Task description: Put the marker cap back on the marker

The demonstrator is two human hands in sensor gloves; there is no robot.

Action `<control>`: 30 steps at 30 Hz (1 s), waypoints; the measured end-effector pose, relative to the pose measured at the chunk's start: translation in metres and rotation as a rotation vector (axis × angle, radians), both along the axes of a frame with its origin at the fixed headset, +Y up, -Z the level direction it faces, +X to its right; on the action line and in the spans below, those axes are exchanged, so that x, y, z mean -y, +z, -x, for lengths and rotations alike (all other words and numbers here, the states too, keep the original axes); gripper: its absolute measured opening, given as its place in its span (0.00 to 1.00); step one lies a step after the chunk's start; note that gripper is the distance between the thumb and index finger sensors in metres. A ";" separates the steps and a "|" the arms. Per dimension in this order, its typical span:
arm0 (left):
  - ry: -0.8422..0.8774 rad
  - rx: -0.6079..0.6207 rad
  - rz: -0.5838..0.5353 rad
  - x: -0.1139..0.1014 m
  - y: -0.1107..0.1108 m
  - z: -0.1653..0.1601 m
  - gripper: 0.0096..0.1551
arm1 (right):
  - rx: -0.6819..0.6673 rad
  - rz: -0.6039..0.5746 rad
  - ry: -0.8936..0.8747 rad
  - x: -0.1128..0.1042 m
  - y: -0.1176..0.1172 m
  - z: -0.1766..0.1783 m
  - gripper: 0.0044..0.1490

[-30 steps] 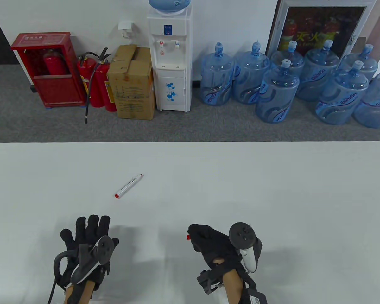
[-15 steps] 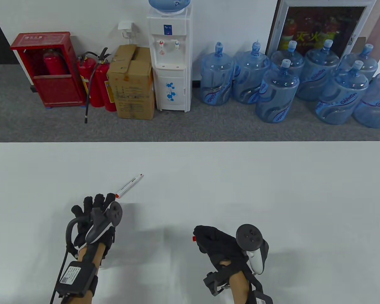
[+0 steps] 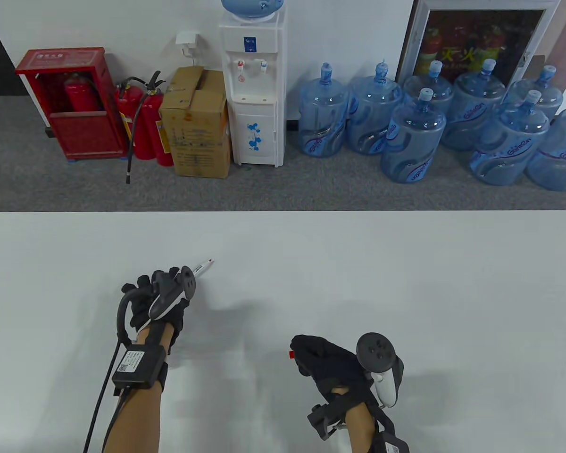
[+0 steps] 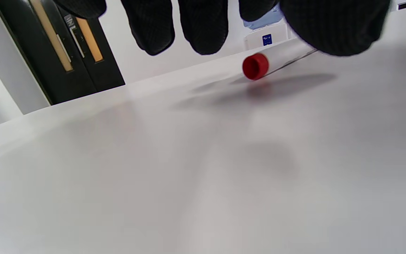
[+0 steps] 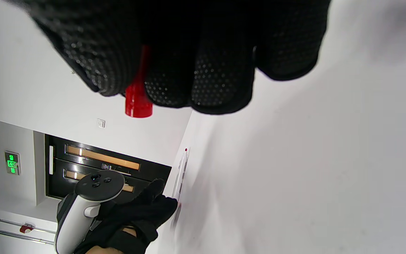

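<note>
Nine blue water jugs [image 3: 412, 137] crowd the floor behind the counter [image 3: 358, 283], right of a white water dispenser [image 3: 253, 85]. Left of the dispenser sits a cardboard box [image 3: 197, 122], then two red fire extinguishers [image 3: 144, 122] and a red extinguisher cabinet [image 3: 70, 104] against the wall. All of that stands well back from the action.

On the white counter, the left hand [image 3: 158, 295] is over the marker [image 3: 202, 266], covering most of the barrel; only the far end with its small red tip pokes out past the tracker [image 3: 172, 292]. From the left wrist view, the marker [image 4: 277, 60] lies flat on the counter, its red butt end facing the camera, with the gloved fingers [image 4: 203, 31] hanging just above and the thumb crossing in front of the barrel. Fingers are spread and uncurled, and whether any of them touches the marker is hard to say.

Well apart, nearer the front edge, the right hand [image 3: 328, 363] is curled closed around the red marker cap [image 3: 291, 354], which peeks out at the fingertips. The right wrist view confirms it: the cap [image 5: 138, 98] is pinched between gloved fingers [image 5: 203, 81], its end sticking out, held off the counter. Between the two hands, just bare white surface.
</note>
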State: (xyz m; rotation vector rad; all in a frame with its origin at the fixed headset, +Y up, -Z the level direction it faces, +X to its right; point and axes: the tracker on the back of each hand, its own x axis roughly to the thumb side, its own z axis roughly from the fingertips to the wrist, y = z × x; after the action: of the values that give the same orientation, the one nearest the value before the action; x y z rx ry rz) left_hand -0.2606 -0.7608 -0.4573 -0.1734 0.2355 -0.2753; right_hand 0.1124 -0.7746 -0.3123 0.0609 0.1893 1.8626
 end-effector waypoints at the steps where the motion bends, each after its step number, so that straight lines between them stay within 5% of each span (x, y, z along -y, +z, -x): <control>1: 0.001 -0.001 -0.003 0.001 -0.003 -0.003 0.48 | 0.001 -0.001 0.000 0.000 0.000 -0.001 0.27; 30: -0.087 -0.058 0.002 0.000 -0.045 -0.019 0.32 | -0.039 0.021 -0.012 0.001 -0.006 0.005 0.27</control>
State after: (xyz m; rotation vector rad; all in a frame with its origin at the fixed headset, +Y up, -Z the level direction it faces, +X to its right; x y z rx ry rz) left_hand -0.2418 -0.7610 -0.5024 -0.1734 0.3011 -0.3568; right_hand 0.1078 -0.7756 -0.3178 0.0842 0.2352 1.8486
